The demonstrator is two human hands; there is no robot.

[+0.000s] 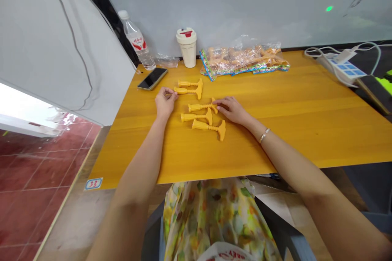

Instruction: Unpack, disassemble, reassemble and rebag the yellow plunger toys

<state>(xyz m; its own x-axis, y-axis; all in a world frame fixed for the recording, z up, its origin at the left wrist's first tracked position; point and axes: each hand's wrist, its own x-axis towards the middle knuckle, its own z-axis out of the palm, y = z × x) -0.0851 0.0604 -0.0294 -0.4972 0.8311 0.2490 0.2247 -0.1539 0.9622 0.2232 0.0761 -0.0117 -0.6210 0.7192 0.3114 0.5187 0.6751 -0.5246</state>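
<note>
Five yellow plastic pieces [196, 117] lie flat on the counter [306, 138]. Each one has a thin rod with a wide, curved head, almost like a small hammer. Two pieces lie very close together, and their heads seem to touch. The other three lie in a loose row nearer than this pair, and all heads turn to the right.

Number 33 on a blue-bordered sticker [93, 183] beside the table corner [104, 179]
</note>
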